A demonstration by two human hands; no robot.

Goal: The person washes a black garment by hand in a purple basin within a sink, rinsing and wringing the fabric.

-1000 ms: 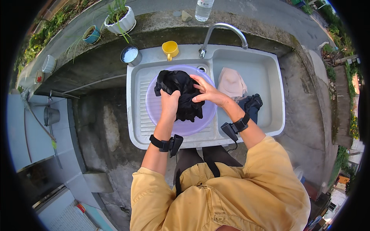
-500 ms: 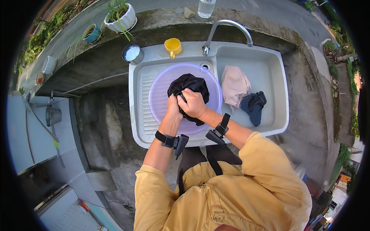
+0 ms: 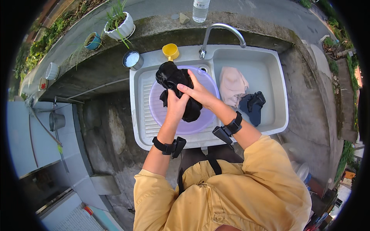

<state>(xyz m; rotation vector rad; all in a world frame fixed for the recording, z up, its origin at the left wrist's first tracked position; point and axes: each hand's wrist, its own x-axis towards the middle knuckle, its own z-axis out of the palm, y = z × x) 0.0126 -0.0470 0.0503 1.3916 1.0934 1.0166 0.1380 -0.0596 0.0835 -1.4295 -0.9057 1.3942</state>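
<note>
A bunched black garment (image 3: 169, 76), its kind hidden by the folds, is held over the light purple basin (image 3: 211, 84). My left hand (image 3: 177, 103) grips it from below, with part of the cloth hanging beside the wrist. Against its right side lies my right hand (image 3: 200, 92), thumb and forefinger spread apart over the fabric, the other fingers hidden behind. One end of the garment sticks out past the basin's far left rim, near the yellow cup (image 3: 170, 51). Another end droops inside the basin.
The basin stands on the ribbed left side of a grey sink (image 3: 139, 133). In the right bowl lie a pale pink garment (image 3: 232, 86) and a dark blue one (image 3: 252, 109). A curved faucet (image 3: 225, 26), a metal cup of white powder (image 3: 132, 59) and a water bottle (image 3: 200, 10) stand behind.
The black garment went from a tight bundle in both fists to a longer, looser shape reaching farther up and left. My right hand's fingers have loosened and spread.
</note>
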